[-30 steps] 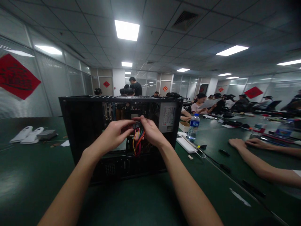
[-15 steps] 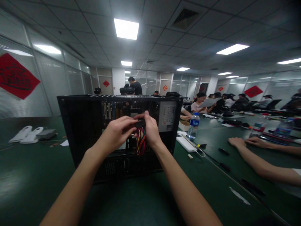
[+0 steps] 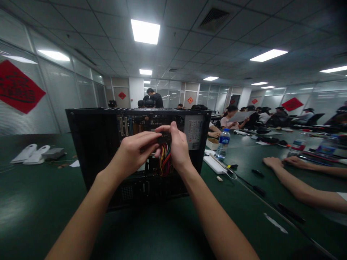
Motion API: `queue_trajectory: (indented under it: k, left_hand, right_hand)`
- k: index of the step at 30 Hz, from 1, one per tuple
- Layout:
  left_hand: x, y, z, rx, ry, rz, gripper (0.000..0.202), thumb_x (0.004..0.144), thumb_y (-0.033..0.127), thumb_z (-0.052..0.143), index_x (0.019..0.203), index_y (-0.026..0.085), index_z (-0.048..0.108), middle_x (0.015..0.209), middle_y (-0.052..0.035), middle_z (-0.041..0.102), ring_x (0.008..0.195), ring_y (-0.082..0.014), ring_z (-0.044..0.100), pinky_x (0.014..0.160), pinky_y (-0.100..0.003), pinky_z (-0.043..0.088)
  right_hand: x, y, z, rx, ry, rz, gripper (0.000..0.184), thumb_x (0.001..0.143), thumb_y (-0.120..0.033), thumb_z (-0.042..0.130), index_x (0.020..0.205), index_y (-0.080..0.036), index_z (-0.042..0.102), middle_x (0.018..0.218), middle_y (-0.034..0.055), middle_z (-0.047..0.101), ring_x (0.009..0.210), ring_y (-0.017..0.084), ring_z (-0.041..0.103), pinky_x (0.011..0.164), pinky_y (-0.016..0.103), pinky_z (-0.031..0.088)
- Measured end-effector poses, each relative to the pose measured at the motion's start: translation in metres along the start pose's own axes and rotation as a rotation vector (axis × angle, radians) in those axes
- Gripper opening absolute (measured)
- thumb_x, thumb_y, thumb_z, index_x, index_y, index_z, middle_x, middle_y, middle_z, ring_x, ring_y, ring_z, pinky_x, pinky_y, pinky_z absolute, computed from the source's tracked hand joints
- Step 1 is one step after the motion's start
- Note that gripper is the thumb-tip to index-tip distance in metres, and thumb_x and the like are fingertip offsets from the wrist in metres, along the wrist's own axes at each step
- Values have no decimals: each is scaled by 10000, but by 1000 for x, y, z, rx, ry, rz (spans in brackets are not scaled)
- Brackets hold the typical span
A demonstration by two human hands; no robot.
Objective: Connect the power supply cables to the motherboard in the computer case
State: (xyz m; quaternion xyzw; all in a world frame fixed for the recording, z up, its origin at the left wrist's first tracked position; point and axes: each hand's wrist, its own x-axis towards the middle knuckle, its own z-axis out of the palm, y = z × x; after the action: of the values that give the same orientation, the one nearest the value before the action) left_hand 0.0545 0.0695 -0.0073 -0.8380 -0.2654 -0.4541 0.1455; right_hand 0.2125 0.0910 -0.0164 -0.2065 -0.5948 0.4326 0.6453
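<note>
An open black computer case (image 3: 93,144) stands upright on the table, its inside facing me. In front of its motherboard (image 3: 138,121), my right hand (image 3: 179,150) is wrapped round a black power cable connector (image 3: 165,138), thumb pointing up. Multicoloured wires (image 3: 164,160) hang from the connector beside the palm. From the left, my left hand (image 3: 137,148) pinches at the connector's near edge with fingertips together; the exact contact is partly hidden. A labelled power supply (image 3: 193,131) sits in the case's upper right corner.
Right of the case stand a water bottle (image 3: 223,144), a white power strip (image 3: 215,164) and a small box (image 3: 213,143). Another person's forearms (image 3: 295,180) rest on the green table (image 3: 244,216). White objects (image 3: 35,154) and a grey block (image 3: 53,154) lie at left.
My right hand and the connector have shifted slightly right, and the hand has turned a little. The wires have swung right with it. My left hand has followed slightly.
</note>
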Motion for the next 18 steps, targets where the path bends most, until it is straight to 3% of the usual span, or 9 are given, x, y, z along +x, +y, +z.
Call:
queue_trajectory:
  k: [5,10,18]
  left_hand:
    - [2,7,-2,-23,28,8,294,933,245,593,1194,169,706,1177,-94,737,1026,-208,717,945,-336,583]
    - [3,15,2,-38,55,30,302,939,217,569,1207,168,700,1230,-94,717,1089,-217,699,987,-343,566]
    - [5,25,6,-166,60,-90,320,918,243,602,1212,170,703,1245,-103,710,1128,-250,679,1012,-381,550]
  right_hand:
    - [-5,-8,3,22,-8,9,669,912,-758,339,1026,-184,662,567,18,613,465,171,613,376,250,438]
    - [-6,-8,4,14,77,-59,629,910,-750,375,1032,-203,660,625,26,620,476,168,608,379,257,427]
    - [-4,-4,4,-51,273,-205,576,924,-699,402,850,-189,659,799,64,674,742,191,672,588,291,542]
